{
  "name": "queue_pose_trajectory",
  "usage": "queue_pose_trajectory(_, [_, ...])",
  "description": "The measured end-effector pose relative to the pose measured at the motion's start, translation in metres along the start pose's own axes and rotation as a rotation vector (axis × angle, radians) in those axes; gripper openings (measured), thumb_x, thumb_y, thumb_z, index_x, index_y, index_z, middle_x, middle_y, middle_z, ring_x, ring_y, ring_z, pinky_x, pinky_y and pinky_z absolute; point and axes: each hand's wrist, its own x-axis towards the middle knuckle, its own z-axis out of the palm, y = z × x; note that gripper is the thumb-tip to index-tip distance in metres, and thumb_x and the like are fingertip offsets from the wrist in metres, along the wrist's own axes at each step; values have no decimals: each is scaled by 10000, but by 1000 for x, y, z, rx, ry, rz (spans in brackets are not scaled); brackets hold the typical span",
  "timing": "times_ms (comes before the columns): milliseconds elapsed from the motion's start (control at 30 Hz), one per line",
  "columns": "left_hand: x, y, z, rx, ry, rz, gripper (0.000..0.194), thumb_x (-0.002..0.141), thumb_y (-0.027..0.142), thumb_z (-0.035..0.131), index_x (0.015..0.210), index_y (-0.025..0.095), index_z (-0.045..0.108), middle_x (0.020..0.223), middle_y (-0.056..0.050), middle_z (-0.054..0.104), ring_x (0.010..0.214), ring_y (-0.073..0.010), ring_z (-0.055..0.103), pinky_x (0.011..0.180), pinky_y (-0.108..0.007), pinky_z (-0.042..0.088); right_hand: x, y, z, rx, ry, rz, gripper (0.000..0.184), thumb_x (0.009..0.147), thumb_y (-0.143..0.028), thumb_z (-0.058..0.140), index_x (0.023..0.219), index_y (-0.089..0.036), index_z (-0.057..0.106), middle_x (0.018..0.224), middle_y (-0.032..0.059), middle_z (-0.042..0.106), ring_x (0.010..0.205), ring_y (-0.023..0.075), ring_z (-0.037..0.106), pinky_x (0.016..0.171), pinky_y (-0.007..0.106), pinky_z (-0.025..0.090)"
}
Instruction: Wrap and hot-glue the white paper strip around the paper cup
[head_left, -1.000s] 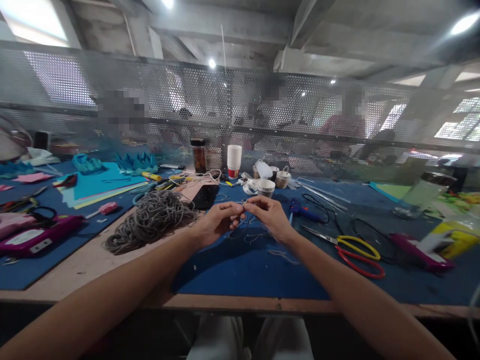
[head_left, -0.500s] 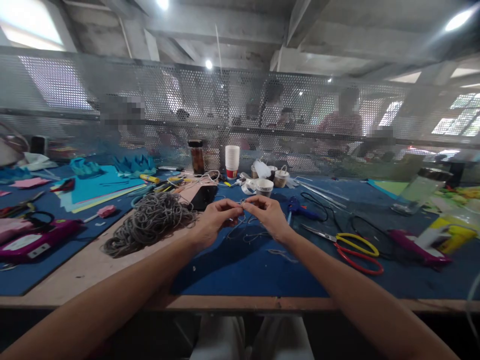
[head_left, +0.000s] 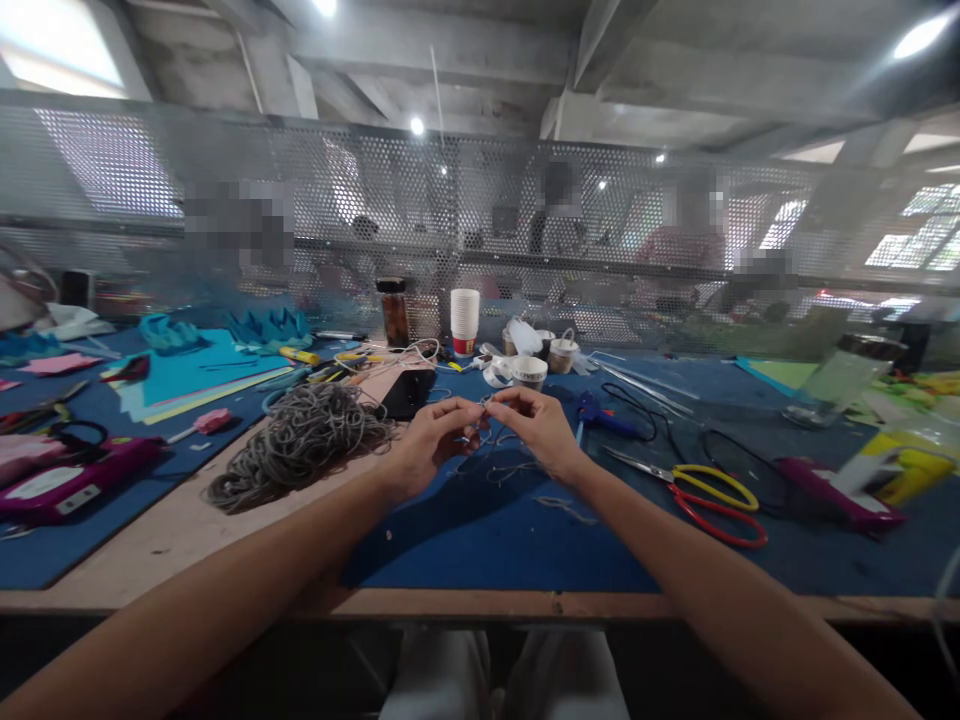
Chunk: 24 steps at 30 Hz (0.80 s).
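Note:
Above the blue mat (head_left: 495, 560), my left hand (head_left: 439, 435) and my right hand (head_left: 540, 430) meet fingertip to fingertip. Both are closed in a pinch on a thin grey cord (head_left: 486, 440), which shows just under the fingers; the part inside the pinch is mostly hidden. Loose pieces of grey cord (head_left: 566, 508) lie on the mat below and to the right. A big tangled heap of grey cord (head_left: 307, 440) rests left of my left hand. Scissors (head_left: 686, 485) with one yellow and one red handle lie to the right of my right hand.
Behind my hands stand a white ribbon-wrapped cup (head_left: 529, 374), stacked paper cups (head_left: 464, 322) and a brown jar (head_left: 392, 312). A blue glue gun (head_left: 611, 415) with a black cable lies at right. Purple power strips (head_left: 75, 480) sit at the sides. A perforated metal screen (head_left: 480, 215) closes off the back.
My hands stay pinched together in nearly the same place, with small shifts of the fingers. The view has moved slightly. Nothing on the table has been moved.

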Motion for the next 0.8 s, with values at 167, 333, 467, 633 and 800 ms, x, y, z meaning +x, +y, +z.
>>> queue_pose_trajectory(167, [1,-1,-1,6,9,-19,234,744,363,789,808,153,707,767,-12,633,609,-85,539,549,-204,417,0,0,0,-8,-10,-2,257,813,-429,709,917,-193,722,713,-8,642,611,123,509,570,251,377])
queue_pose_trajectory(333, [3,-2,-3,82,72,23,220,699,329,825,767,153,710,732,3,634,561,-67,505,527,-203,389,-2,-2,2,-77,-8,-8,248,834,-423,681,908,-190,726,703,-2,643,602,134,509,554,255,377])
queue_pose_trajectory(467, [3,0,-3,155,141,81,196,701,309,814,753,155,704,707,11,637,555,-71,501,529,-208,384,-6,-6,4,-173,12,-74,205,866,-374,647,914,-191,724,722,5,648,627,147,531,581,260,408])
queue_pose_trajectory(633, [2,2,-2,272,205,165,178,723,295,789,720,160,673,559,40,572,529,-88,493,525,-213,374,-12,-8,6,-321,7,-200,155,902,-310,613,950,-201,713,818,24,664,683,155,561,648,271,434])
queue_pose_trajectory(800, [0,1,-4,612,265,318,157,769,320,729,770,169,687,632,10,619,577,-131,538,549,-242,399,-12,-6,6,-404,0,-248,140,917,-308,607,954,-212,703,821,24,636,705,159,564,670,272,441])
